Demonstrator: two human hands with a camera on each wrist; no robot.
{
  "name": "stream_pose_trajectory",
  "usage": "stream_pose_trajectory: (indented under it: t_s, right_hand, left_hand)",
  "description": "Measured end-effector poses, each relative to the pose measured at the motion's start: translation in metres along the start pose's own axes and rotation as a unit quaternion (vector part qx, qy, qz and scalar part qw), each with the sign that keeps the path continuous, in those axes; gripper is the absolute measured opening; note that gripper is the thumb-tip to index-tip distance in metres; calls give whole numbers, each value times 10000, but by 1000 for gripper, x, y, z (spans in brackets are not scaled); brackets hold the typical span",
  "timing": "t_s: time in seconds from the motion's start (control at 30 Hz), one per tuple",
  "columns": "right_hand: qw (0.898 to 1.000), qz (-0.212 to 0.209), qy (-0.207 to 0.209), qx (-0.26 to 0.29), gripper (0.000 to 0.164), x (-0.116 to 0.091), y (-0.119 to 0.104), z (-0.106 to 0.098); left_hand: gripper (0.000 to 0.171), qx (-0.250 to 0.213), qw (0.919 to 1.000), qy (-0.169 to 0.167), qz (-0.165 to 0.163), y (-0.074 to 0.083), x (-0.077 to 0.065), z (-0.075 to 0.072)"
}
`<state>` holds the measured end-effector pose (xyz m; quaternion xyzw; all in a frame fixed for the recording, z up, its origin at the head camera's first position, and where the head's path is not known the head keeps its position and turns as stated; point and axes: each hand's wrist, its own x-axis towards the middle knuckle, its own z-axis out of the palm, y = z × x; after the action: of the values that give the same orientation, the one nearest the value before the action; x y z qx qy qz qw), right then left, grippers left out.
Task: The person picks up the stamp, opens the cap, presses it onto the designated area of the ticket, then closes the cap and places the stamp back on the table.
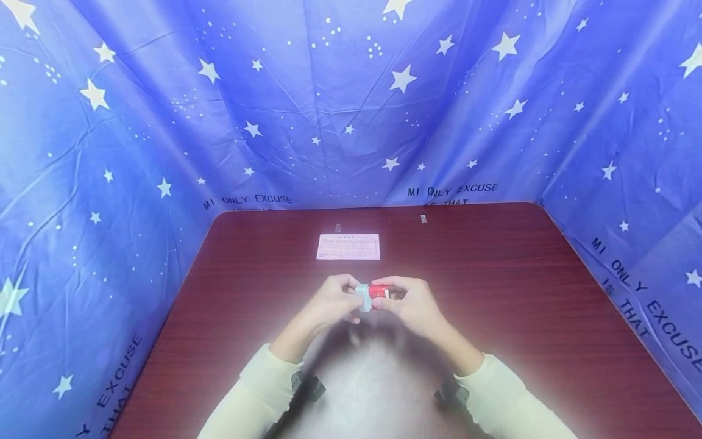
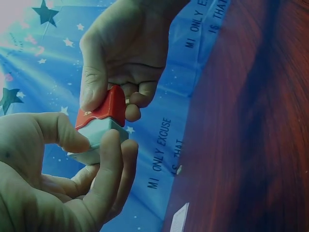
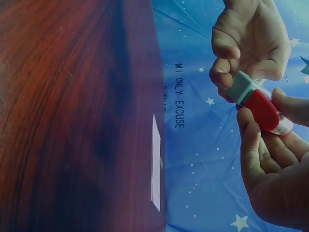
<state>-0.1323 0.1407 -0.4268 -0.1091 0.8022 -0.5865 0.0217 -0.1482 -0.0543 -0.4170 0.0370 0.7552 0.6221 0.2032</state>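
A small red stamp with a pale blue-green cap is held between both hands above the table. My left hand pinches the cap between thumb and fingers. From the other side, my right hand grips the red body, its thumb lying along it. In the left wrist view, the cap meets the red part along a wavy edge, and small gold marks show near the right thumb. A whitish, partly clear end sticks out of the red body in the right wrist view.
Beyond the hands, a white printed form lies flat on the dark red wooden table. Two small clear or whitish scraps, one a strip and one a bit, lie near the far edge. A blue star-patterned curtain surrounds the table.
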Motion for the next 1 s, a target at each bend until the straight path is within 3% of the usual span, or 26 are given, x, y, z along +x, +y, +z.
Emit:
stream_pose_trajectory:
  t_s: [0.5, 0.77, 0.9, 1.0]
  right_hand:
    - [9986, 142, 419, -304, 33, -6, -1, 10]
    - [9985, 196, 421, -304, 32, -7, -1, 12]
    - [9983, 211, 460, -304, 30, -5, 1, 10]
    - [9983, 238, 495, -179, 30, -2, 2, 5]
  left_hand:
    - [25, 174, 9995, 120, -224, -4, 2, 4]
    - [22, 173, 9993, 150, -278, -9, 3, 7]
    - [23, -46, 9996, 136, -259, -8, 1, 7]
    - [32, -279, 9996, -4, -38, -8, -2, 3]
